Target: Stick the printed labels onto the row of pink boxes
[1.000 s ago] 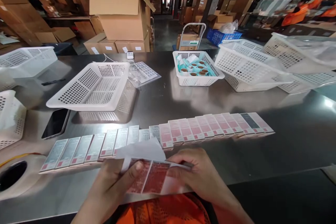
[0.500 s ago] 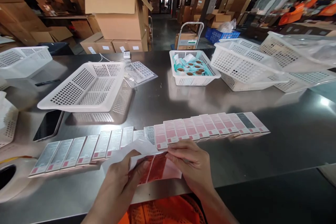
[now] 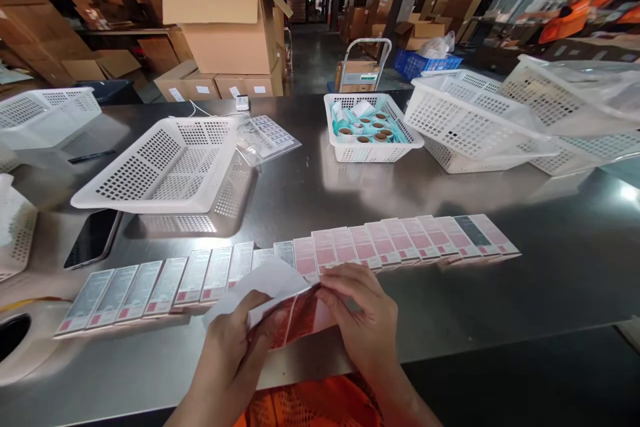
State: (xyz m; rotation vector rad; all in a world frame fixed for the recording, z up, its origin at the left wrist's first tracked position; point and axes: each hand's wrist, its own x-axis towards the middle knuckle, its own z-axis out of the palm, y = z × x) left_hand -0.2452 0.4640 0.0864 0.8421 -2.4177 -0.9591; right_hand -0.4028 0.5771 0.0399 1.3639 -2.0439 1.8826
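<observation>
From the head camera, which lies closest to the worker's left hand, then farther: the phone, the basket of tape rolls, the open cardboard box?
1. Phone, left of the left hand.
2. Basket of tape rolls, across the table, right.
3. Open cardboard box, behind the table.

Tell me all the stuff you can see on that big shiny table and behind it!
table: one, shiny grey metal, under everything
flat packets: one long overlapping row, pink and white, near edge
red sheet: one, with white backing paper, between both hands
tilted basket: one, white, centre left
small basket: one, white, holds teal rolls, centre back
big baskets: at least two, white, back right
phone: one, black, left
cardboard boxes: many, brown, behind the table
left hand: one, grip on the sheet
right hand: one, grip on the sheet
</observation>
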